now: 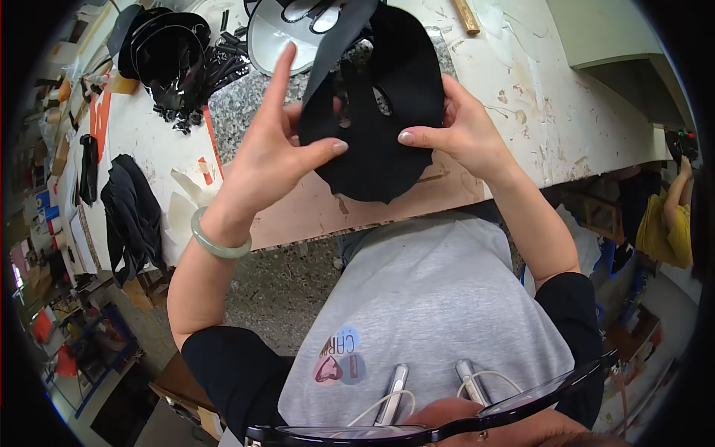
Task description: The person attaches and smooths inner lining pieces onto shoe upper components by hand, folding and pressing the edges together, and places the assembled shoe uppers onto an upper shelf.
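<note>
Fingers [421, 138] of the right hand [474, 132] pinch the right edge of the curved black piece [372, 167], upper centre of frame, thumb on near face; left hand [257, 164] holds the opposite edge, thumb on face, index raised, rest partly hidden. Around it: tabletop [544, 93], folded black material [132, 212] at frame left, speckled slab [232, 112] upper left of centre. Farther: white-faced piece [272, 46] top centre, black shells [167, 41] upper left, wooden bar [467, 16] top right of centre.
</note>
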